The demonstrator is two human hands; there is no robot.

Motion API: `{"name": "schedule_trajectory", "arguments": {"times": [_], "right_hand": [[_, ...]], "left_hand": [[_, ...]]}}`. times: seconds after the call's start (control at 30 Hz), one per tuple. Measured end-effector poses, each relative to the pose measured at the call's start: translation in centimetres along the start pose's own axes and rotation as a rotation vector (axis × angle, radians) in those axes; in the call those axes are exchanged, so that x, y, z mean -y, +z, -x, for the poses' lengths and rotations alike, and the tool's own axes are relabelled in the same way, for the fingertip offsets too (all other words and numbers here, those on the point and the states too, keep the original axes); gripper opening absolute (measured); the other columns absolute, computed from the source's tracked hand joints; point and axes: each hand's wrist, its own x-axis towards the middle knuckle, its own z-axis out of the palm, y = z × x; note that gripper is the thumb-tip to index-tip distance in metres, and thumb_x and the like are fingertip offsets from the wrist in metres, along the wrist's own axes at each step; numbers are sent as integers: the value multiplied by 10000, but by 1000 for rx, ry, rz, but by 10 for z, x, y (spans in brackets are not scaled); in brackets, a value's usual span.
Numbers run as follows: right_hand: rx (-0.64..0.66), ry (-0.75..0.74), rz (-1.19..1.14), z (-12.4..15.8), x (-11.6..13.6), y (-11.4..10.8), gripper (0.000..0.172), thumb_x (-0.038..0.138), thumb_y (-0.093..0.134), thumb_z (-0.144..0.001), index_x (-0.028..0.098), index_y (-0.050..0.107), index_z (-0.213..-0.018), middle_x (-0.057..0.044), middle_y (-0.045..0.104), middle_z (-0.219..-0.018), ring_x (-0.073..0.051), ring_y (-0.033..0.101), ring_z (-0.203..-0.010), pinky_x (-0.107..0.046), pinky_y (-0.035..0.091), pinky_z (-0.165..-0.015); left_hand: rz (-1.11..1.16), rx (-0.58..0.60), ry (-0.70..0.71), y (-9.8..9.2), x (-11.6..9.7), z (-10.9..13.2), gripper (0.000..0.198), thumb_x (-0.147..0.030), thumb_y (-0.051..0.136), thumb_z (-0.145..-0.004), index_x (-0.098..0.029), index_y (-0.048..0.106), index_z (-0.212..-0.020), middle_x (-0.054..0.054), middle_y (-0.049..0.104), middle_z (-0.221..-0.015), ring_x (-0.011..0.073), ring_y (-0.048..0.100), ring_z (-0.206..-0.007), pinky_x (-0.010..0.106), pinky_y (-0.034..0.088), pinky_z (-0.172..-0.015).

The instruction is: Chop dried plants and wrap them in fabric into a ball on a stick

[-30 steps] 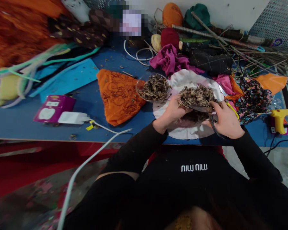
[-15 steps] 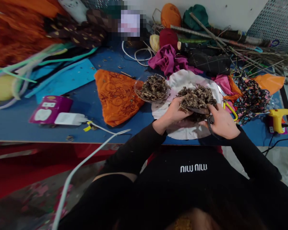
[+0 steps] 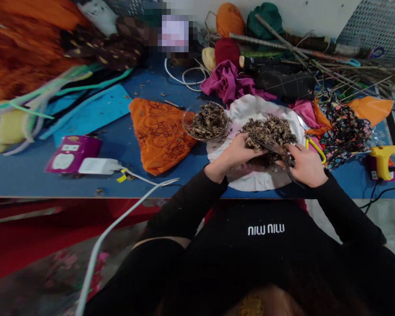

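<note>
A heap of dark brown, shredded, dried plant material [image 3: 270, 129] rests on a round white cloth [image 3: 250, 181] in front of me. My left hand [image 3: 237, 151] is closed at the heap's near left edge, gripping some of the dried material. Dark-handled scissors [image 3: 289, 169] are in my right hand [image 3: 307, 166], their blades pointing left into the heap close to my left fingers. The blade tips are partly lost among the dark bits. Left of the cloth stands a clear bowl [image 3: 186, 127] with more of the same material.
An orange patterned cloth [image 3: 158, 136] lies beside the bowl. Yellow-handled scissors [image 3: 317, 151], floral fabric [image 3: 349, 136] and a yellow glue gun [image 3: 383, 160] are at right. Sticks [image 3: 303, 48] and wrapped balls [image 3: 229, 19] line the back. A white cable [image 3: 118, 221] crosses the front edge.
The scissors in my right hand have tilted, with their blades now showing more narrowly and their handles lower. My left hand has stayed at the heap. The whole view has shifted slightly.
</note>
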Motion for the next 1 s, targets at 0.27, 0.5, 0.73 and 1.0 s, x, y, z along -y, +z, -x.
{"name": "schedule_trajectory", "arguments": {"times": [0.27,0.5,0.73,1.0], "right_hand": [[85,-57,63,-6,12,-4,565,411,518,-973,101,555,-1444,-200,667,-1202,-331,670,-1009,-361,443,-769],[125,-25,91,-8,10,-3,541,318,514,-951,99,583,-1441,-194,714,-1207,-321,690,-1011,-350,435,-750],[19,-50,74,-9,18,-2,622,482,490,-998,97,527,-1486,-203,668,-1239,-329,666,-1029,-359,446,-772],[144,-22,113,-12,16,-4,486,314,476,-989,117,601,-1416,-189,719,-1218,-315,698,-998,-353,413,-723]], "left_hand": [[-78,49,21,4,4,6,201,-174,718,-734,-144,739,-932,79,816,-963,273,769,-973,383,643,-901],[-1,-34,3,7,5,2,296,-139,744,-724,-131,714,-1018,134,805,-1121,299,755,-1102,441,608,-1041],[-33,-40,48,8,15,3,233,-181,738,-745,-160,711,-975,104,812,-1055,277,764,-1013,440,637,-982],[-71,-14,47,6,12,0,231,-106,685,-701,-143,734,-924,89,814,-1015,282,759,-1047,428,610,-1020]]}}
